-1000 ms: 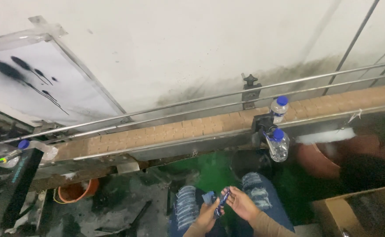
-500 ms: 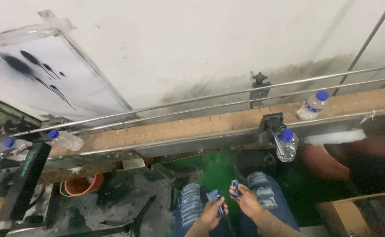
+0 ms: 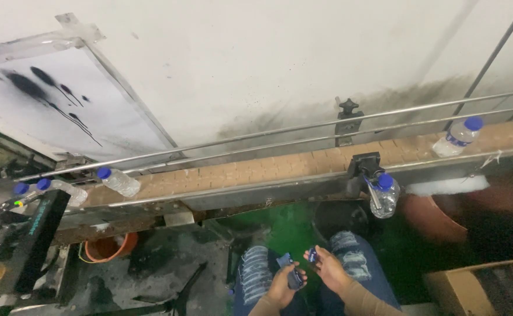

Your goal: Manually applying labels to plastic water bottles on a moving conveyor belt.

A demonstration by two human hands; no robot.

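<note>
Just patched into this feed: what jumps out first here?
A long brown conveyor belt runs across the middle below a stained white wall, carrying clear bottles with blue caps: one at the far right, one at the left. Another bottle hangs at the belt's near edge. Below, the left hand and right hand each hold a small blue piece over the knees.

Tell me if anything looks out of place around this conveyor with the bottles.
One bottle hangs off the near side of the conveyor by a black bracket, not riding the belt like the others. Black spray streaks mark the white panel upper left, and dark grime stains the wall behind the rails.
</note>
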